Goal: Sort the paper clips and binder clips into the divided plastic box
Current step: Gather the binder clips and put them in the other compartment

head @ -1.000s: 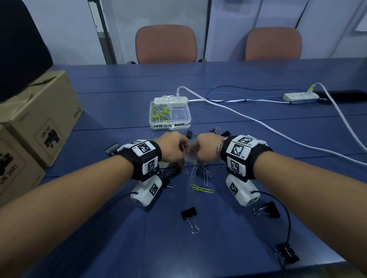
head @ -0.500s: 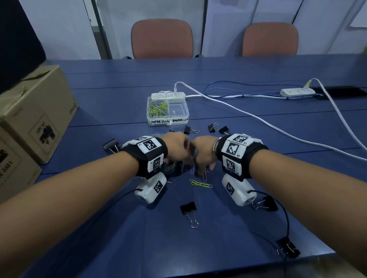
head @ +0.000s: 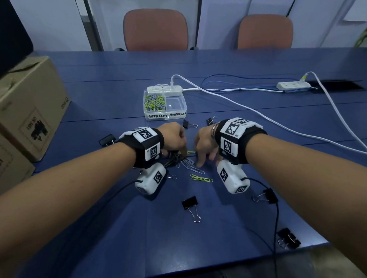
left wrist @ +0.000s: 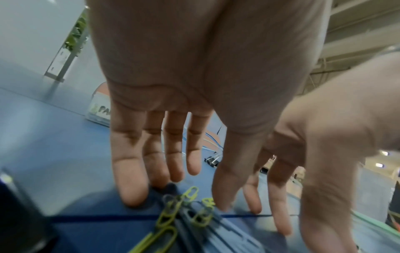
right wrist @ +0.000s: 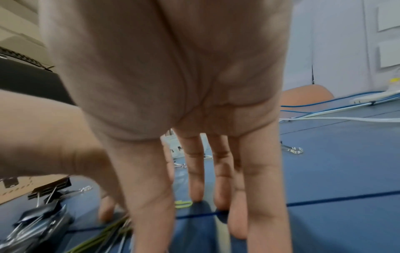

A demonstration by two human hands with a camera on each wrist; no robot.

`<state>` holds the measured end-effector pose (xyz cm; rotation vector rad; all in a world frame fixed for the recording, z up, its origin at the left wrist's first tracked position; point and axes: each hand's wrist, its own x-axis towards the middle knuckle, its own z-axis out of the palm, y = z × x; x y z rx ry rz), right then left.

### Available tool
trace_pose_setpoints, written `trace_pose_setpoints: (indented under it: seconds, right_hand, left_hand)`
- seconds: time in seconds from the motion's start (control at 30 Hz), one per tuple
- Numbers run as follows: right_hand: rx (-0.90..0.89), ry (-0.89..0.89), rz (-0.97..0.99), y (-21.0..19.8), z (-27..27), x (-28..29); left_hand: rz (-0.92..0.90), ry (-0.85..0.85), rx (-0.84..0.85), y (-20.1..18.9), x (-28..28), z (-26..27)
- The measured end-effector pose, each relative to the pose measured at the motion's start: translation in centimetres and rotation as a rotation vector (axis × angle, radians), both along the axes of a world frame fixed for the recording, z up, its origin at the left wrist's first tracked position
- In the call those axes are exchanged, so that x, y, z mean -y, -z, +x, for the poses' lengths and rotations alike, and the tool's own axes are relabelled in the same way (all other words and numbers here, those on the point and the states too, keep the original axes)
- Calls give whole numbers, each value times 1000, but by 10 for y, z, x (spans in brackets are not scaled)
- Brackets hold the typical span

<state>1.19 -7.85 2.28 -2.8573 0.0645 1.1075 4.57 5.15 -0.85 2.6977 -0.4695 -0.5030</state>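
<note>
A: Where is the divided plastic box (head: 166,116) found?

B: It is seen on the blue table (head: 119,236), just in front of a white power strip (head: 164,89). Its left compartment is filled with yellow-green and grey paper clips (head: 153,102); nothing can be made out in its right compartment. Handwritten labels are carried on its near wall.

A: And the loose clips?

B: A pile of paper clips (head: 184,162) is spread nearer the person than the box, with two yellow-green paper clips (head: 201,178) lying just beyond the pile's near edge. Black binder clips are scattered around: one binder clip (head: 190,203) well nearer than the box, another binder clip (head: 186,124) just in front of the box.

A: How is the left hand (head: 174,138) held?

B: From the left wrist view its fingers (left wrist: 129,179) are seen extended downward, tips set on the table at the far edge of the pile. Nothing is gripped.

A: The right hand (head: 203,142)?

B: It is lowered beside the left, on the box's near side. Its fingers (right wrist: 264,188) are straight and spread, tips touching the table by the pile. Nothing is held.

A: Anything else?

B: Cardboard boxes (head: 28,116) are stacked far left of the box.
</note>
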Motion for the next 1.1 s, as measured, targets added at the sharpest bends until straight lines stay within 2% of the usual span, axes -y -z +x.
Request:
trace_pose_setpoints:
  seconds: [0.1,0.23,0.37,0.53,0.67,0.73,0.93,1.0,1.1]
  right_hand:
    - [-55,-5,44,0,-8,-9]
    - [117,-52,104,2,-20,-9]
    - [155,-28,85,7,-19,-12]
    - [172,32,260,7,-25,-13]
    - [350,-70,160,10,-30,-14]
    - [370,-39,175,16,-28,-14]
    - [414,48,214,18,-29,-11]
    - [390,39,208,15,-33,-9]
    - [273,-75,102,7,-43,-11]
  left_hand:
    - [-1,102,-55,0,1,-1]
    - [45,193,23,4,3,0]
    - [41,165,13,0,-1,6]
    - [7,147,-5,-3,-10,8]
    - [34,107,-22,0,-10,4]
    - [63,122,-6,2,-8,1]
    - [-7,128,-28,-2,-10,-3]
    - [31,133,-11,-3,-12,-4]
    - [126,181,-39,-2,-11,-9]
